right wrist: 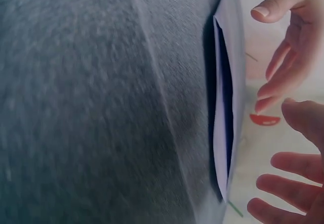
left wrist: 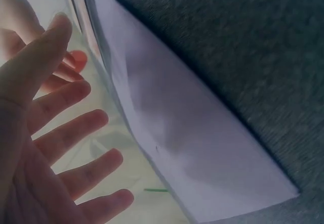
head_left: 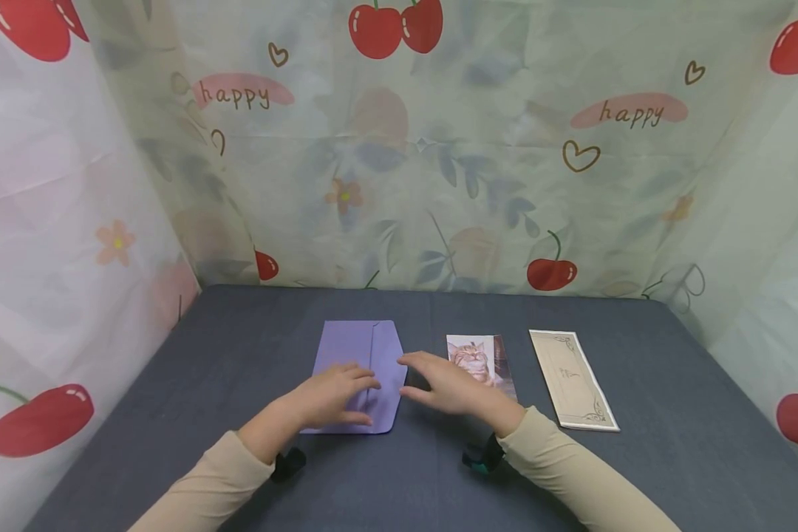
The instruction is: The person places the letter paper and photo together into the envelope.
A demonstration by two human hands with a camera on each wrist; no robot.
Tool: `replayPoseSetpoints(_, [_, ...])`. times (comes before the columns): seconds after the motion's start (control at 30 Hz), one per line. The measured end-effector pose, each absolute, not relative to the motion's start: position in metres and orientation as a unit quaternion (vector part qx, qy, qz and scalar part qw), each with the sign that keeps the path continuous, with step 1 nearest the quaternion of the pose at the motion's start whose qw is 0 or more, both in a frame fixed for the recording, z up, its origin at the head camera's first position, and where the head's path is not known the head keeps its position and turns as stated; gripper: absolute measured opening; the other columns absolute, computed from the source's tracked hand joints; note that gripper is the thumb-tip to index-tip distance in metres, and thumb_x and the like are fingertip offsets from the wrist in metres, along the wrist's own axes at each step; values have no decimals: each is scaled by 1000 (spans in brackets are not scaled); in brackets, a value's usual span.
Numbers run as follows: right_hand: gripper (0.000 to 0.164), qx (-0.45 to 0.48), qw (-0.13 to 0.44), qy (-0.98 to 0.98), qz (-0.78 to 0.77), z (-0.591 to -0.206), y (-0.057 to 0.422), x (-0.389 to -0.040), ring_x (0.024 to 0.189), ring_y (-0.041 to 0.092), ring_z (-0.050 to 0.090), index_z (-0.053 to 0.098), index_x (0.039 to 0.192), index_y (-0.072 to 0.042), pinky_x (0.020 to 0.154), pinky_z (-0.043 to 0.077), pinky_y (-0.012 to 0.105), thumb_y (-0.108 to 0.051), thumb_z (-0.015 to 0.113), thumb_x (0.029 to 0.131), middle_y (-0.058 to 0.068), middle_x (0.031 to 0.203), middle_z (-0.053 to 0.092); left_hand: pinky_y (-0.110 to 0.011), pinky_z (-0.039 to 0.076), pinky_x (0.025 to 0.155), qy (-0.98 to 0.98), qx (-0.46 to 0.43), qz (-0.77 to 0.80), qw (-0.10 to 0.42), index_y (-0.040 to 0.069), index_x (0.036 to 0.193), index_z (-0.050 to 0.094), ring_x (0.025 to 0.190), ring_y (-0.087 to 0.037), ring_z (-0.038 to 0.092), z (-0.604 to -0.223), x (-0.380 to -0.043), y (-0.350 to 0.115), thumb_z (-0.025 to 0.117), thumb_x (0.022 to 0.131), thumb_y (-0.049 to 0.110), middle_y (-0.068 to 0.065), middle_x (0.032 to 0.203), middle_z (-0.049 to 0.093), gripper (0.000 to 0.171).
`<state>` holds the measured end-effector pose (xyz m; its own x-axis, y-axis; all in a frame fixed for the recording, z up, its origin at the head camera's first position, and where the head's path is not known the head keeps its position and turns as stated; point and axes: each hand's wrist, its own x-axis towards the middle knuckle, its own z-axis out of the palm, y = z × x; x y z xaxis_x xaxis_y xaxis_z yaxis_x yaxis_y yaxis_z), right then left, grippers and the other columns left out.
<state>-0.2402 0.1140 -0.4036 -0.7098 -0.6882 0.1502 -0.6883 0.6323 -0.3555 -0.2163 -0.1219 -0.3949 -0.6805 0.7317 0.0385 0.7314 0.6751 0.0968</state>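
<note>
A purple envelope [head_left: 346, 343] lies on the dark cloth, its pointed flap side to the right. My left hand [head_left: 329, 395] hovers over its lower part, fingers loosely spread and holding nothing. At the flap's right edge is my right hand [head_left: 448, 384], with thumb and fingers apart and nothing between them. In the left wrist view the left fingers [left wrist: 76, 138] stand clear above the envelope [left wrist: 167, 118]. The right wrist view shows the envelope [right wrist: 218, 118] edge-on, with a dark gap along its raised edge. The right forearm partly covers a cat picture card [head_left: 472, 356].
Right of the cat card lies a long beige card [head_left: 572, 380] with ornamental corners. Dark cloth [head_left: 253, 332] covers the table, and a printed curtain [head_left: 425, 185] hangs behind it and along both sides.
</note>
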Motion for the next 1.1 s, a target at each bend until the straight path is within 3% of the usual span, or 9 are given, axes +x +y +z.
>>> replayPoseSetpoints(0.53, [55, 376, -90, -906, 171, -416, 100, -242, 131, 32, 44, 45, 134, 2, 108, 34, 44, -29, 57, 91, 20, 139, 47, -59, 35, 102, 918, 383, 86, 62, 9, 126, 54, 128, -44, 42, -404, -210, -120, 69, 79, 43, -14, 138, 50, 60])
replayPoseSetpoints(0.8, [58, 368, -103, -911, 155, -417, 97, -240, 132, 33, 42, 45, 134, 3, 108, 34, 45, -32, 57, 91, 22, 141, 44, -63, 31, 102, 923, 362, 86, 97, 12, 132, 51, 133, -46, 35, -406, -208, -119, 67, 80, 45, -12, 144, 43, 63])
replayPoseSetpoints(1.1, [58, 357, -113, -918, 130, -417, 95, -240, 132, 34, 42, 48, 133, 1, 108, 34, 45, -36, 59, 89, 22, 142, 43, -66, 31, 100, 925, 356, 88, 102, 14, 131, 52, 133, -49, 32, -407, -208, -119, 67, 81, 43, -12, 145, 43, 60])
